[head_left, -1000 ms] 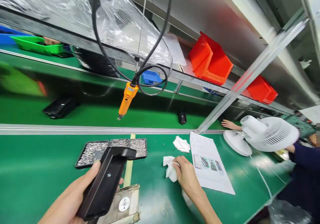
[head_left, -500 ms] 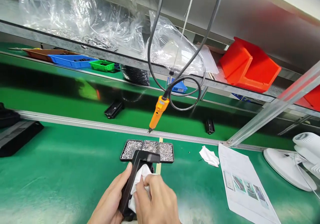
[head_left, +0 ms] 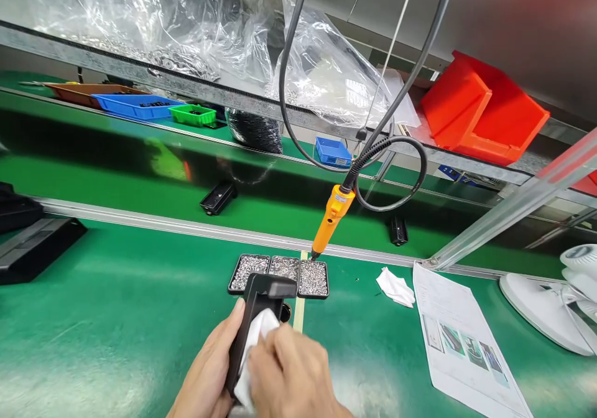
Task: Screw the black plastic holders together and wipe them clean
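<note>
My left hand (head_left: 209,377) grips a long black plastic part (head_left: 255,306) from its left side, holding it tilted up over the green bench. Pressed against the face of that part is a white cloth (head_left: 254,349), which my right hand (head_left: 291,377) holds. Just behind the part lies a black tray of small screws (head_left: 280,274) with three compartments. An orange electric screwdriver (head_left: 330,219) hangs on a black cable above the tray's right end.
A second white cloth (head_left: 395,286) and a printed instruction sheet (head_left: 459,337) lie to the right, with a white fan (head_left: 553,297) beyond. Black parts (head_left: 217,198) ride the conveyor behind a metal rail. A black housing (head_left: 32,247) sits far left. Red bins (head_left: 480,110) stand on the shelf.
My right hand picked the cloth off the bench and brought it onto the black part; it now rubs slightly lower. The view swung left and the screwdriver swung right.
</note>
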A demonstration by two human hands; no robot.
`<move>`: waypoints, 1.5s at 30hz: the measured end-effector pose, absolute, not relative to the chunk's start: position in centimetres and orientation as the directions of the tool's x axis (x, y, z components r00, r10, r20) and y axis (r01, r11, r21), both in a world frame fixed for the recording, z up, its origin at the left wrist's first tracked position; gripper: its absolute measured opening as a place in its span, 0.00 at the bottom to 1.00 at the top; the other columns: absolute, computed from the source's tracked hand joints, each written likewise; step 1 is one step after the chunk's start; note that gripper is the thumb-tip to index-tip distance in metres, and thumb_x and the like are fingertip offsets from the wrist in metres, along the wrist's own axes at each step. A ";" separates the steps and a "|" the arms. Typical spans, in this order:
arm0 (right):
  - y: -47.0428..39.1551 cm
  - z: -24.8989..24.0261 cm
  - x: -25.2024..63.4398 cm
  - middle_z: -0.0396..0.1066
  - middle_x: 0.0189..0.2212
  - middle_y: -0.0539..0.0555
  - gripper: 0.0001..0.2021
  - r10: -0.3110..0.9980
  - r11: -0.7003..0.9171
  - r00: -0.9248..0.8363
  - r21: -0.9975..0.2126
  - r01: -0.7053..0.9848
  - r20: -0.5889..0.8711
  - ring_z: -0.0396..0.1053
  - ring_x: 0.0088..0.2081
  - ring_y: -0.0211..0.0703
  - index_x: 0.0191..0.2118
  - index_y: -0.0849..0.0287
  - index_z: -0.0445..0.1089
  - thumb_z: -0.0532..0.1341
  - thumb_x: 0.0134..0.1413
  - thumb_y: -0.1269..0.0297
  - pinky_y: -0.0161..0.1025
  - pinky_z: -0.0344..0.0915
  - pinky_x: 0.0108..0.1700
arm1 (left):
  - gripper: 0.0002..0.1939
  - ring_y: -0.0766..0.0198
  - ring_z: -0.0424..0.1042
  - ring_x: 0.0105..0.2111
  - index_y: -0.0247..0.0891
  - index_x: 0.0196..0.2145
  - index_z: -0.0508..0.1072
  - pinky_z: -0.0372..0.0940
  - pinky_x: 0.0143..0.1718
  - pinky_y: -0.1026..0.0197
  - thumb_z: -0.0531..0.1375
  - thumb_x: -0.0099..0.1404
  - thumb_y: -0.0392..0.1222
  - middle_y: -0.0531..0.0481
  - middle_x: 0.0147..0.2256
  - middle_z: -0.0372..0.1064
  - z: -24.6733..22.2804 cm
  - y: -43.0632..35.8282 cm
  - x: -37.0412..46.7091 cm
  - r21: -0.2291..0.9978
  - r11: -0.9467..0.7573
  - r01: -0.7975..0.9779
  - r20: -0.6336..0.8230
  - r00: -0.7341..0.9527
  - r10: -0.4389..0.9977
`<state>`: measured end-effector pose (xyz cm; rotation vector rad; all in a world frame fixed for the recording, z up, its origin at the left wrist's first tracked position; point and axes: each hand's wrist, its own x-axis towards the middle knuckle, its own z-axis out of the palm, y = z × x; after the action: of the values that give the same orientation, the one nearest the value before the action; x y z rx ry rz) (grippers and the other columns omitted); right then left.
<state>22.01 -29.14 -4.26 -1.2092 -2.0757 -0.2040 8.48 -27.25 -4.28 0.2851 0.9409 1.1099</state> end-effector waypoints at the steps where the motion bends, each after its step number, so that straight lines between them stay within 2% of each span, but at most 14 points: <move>1: -29.1 -4.2 22.0 0.57 0.24 0.49 0.09 0.691 0.546 -0.291 -0.215 0.809 0.661 0.58 0.23 0.38 0.30 0.55 0.62 0.56 0.63 0.72 0.36 0.56 0.25 | 0.28 0.61 0.74 0.29 0.34 0.49 0.79 0.69 0.27 0.63 0.70 0.60 0.58 0.47 0.38 0.79 -4.4 -27.3 8.5 0.622 0.460 -0.633 -0.508 0.120 0.853; 10: -29.2 -3.1 22.3 0.58 0.26 0.50 0.07 0.674 0.566 -0.338 -0.167 0.807 0.657 0.59 0.23 0.40 0.38 0.56 0.67 0.54 0.64 0.74 0.39 0.53 0.22 | 0.25 0.63 0.72 0.28 0.35 0.44 0.79 0.68 0.25 0.65 0.70 0.60 0.59 0.49 0.36 0.78 -3.9 -27.6 8.9 0.644 0.443 -0.623 -0.479 0.123 0.869; 15: -29.6 -3.9 22.5 0.63 0.30 0.53 0.11 0.701 0.574 -0.353 -0.197 0.795 0.620 0.62 0.26 0.42 0.48 0.59 0.69 0.53 0.65 0.75 0.39 0.59 0.25 | 0.29 0.57 0.76 0.34 0.35 0.47 0.79 0.70 0.30 0.63 0.72 0.57 0.59 0.47 0.38 0.79 -3.7 -27.7 9.0 0.691 0.389 -0.609 -0.420 0.099 0.902; 17: -29.6 -3.3 22.8 0.64 0.29 0.52 0.11 0.725 0.598 -0.351 -0.289 0.748 0.593 0.61 0.25 0.39 0.45 0.57 0.71 0.53 0.65 0.74 0.37 0.59 0.25 | 0.29 0.55 0.77 0.35 0.34 0.47 0.79 0.70 0.30 0.63 0.72 0.56 0.59 0.46 0.39 0.79 -3.7 -27.6 8.9 0.685 0.405 -0.605 -0.458 0.075 0.886; 20: -29.0 -0.7 24.4 0.68 0.32 0.52 0.08 0.818 0.573 -0.294 -0.663 0.482 0.494 0.67 0.30 0.38 0.43 0.55 0.75 0.58 0.66 0.68 0.34 0.65 0.30 | 0.29 0.54 0.77 0.35 0.34 0.49 0.78 0.71 0.30 0.61 0.71 0.59 0.58 0.45 0.38 0.79 -3.8 -27.3 8.7 0.622 0.461 -0.633 -0.514 0.115 0.850; 22: -28.2 1.5 26.0 0.70 0.34 0.52 0.08 0.910 0.398 -0.251 -0.867 0.301 0.331 0.70 0.35 0.39 0.38 0.54 0.76 0.59 0.67 0.64 0.35 0.67 0.37 | 0.28 0.55 0.77 0.34 0.34 0.50 0.78 0.70 0.29 0.62 0.69 0.61 0.58 0.45 0.38 0.80 -3.9 -27.1 8.6 0.598 0.479 -0.642 -0.510 0.156 0.846; 24: -27.5 3.2 27.4 0.71 0.38 0.55 0.12 0.940 0.286 -0.235 -0.948 0.140 0.249 0.70 0.39 0.42 0.37 0.56 0.72 0.56 0.70 0.59 0.39 0.69 0.41 | 0.26 0.57 0.77 0.33 0.35 0.50 0.78 0.70 0.29 0.62 0.68 0.63 0.58 0.46 0.38 0.80 -4.1 -27.1 8.6 0.599 0.488 -0.635 -0.494 0.187 0.849; 27: -27.3 3.2 27.7 0.71 0.36 0.54 0.12 0.967 0.198 -0.174 -0.978 0.060 0.185 0.68 0.35 0.41 0.39 0.57 0.68 0.55 0.71 0.55 0.37 0.67 0.36 | 0.26 0.59 0.75 0.29 0.36 0.50 0.79 0.70 0.28 0.62 0.68 0.63 0.58 0.46 0.36 0.79 -4.2 -27.2 8.5 0.600 0.507 -0.619 -0.495 0.211 0.843; 29: -27.5 2.1 26.8 0.70 0.32 0.50 0.07 0.971 0.226 -0.114 -0.961 0.159 0.209 0.67 0.30 0.38 0.42 0.55 0.68 0.58 0.69 0.58 0.34 0.65 0.31 | 0.26 0.60 0.74 0.27 0.36 0.51 0.78 0.69 0.26 0.62 0.69 0.63 0.57 0.47 0.34 0.78 -4.2 -27.3 8.5 0.576 0.526 -0.626 -0.513 0.224 0.828; 31: -28.0 0.7 25.4 0.72 0.32 0.48 0.03 0.927 0.371 -0.061 -0.874 0.314 0.371 0.69 0.31 0.37 0.44 0.54 0.68 0.61 0.67 0.64 0.33 0.66 0.33 | 0.26 0.60 0.74 0.28 0.37 0.52 0.78 0.68 0.25 0.63 0.70 0.62 0.56 0.48 0.35 0.78 -4.2 -27.3 8.5 0.550 0.522 -0.652 -0.521 0.220 0.825; 35: -28.9 -1.2 23.2 0.74 0.38 0.54 0.08 0.685 0.648 -0.229 -0.435 0.626 0.691 0.71 0.36 0.44 0.49 0.57 0.69 0.62 0.65 0.71 0.39 0.68 0.35 | 0.26 0.60 0.75 0.29 0.37 0.49 0.78 0.69 0.27 0.64 0.72 0.58 0.55 0.49 0.36 0.78 -4.3 -27.2 8.6 0.545 0.480 -0.687 -0.529 0.162 0.833; 39: -29.4 -1.9 22.5 0.72 0.37 0.61 0.14 0.604 0.580 -0.342 -0.103 0.808 0.720 0.67 0.31 0.47 0.54 0.63 0.69 0.57 0.64 0.72 0.40 0.61 0.26 | 0.23 0.63 0.71 0.26 0.35 0.41 0.80 0.68 0.25 0.64 0.72 0.57 0.57 0.51 0.30 0.74 -4.1 -27.4 8.7 0.556 0.498 -0.665 -0.552 0.152 0.820; 42: -29.4 -2.1 22.3 0.69 0.35 0.62 0.20 0.576 0.583 -0.371 -0.048 0.811 0.728 0.67 0.32 0.47 0.59 0.68 0.66 0.54 0.63 0.76 0.39 0.61 0.24 | 0.23 0.63 0.70 0.25 0.37 0.43 0.80 0.67 0.25 0.64 0.71 0.59 0.58 0.52 0.28 0.73 -4.2 -27.5 8.8 0.599 0.461 -0.655 -0.502 0.141 0.853; 45: -29.9 -2.3 21.8 0.68 0.31 0.56 0.15 0.649 0.549 -0.327 -0.126 0.826 0.687 0.66 0.27 0.43 0.56 0.61 0.68 0.55 0.66 0.72 0.37 0.60 0.20 | 0.23 0.62 0.72 0.27 0.37 0.43 0.80 0.66 0.25 0.65 0.71 0.59 0.57 0.50 0.31 0.76 -4.2 -27.5 8.9 0.608 0.441 -0.660 -0.491 0.124 0.862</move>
<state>21.82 -29.93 -2.31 -1.1838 -2.0794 -0.3217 8.87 -27.47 -4.19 0.2667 0.9139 1.1284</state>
